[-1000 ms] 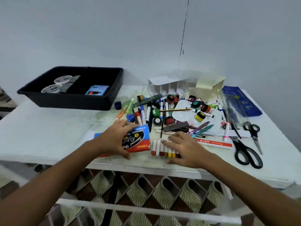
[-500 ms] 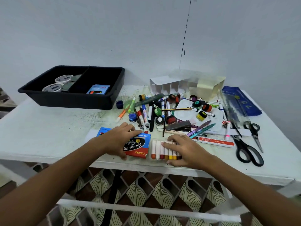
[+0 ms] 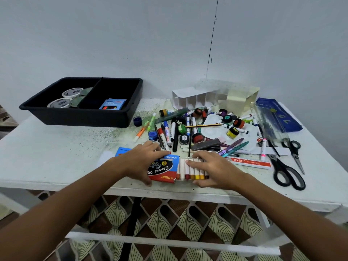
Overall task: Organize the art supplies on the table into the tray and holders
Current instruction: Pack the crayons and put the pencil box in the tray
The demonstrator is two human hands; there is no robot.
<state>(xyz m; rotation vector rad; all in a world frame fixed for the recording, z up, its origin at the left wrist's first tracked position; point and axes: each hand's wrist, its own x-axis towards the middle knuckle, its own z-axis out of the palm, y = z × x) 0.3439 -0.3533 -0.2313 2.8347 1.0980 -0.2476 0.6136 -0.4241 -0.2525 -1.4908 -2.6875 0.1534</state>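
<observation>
Your red-and-blue crayon box [image 3: 163,169] lies flat near the bench's front edge, with a row of white-wrapped crayons [image 3: 190,171] side by side just right of it. The black two-compartment tray [image 3: 120,117] sits back left, the white divided holder [image 3: 197,99] behind the marker pile [image 3: 177,129].

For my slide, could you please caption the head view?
Left hand holds the crayon box while right hand presses the crayons toward it.
</observation>
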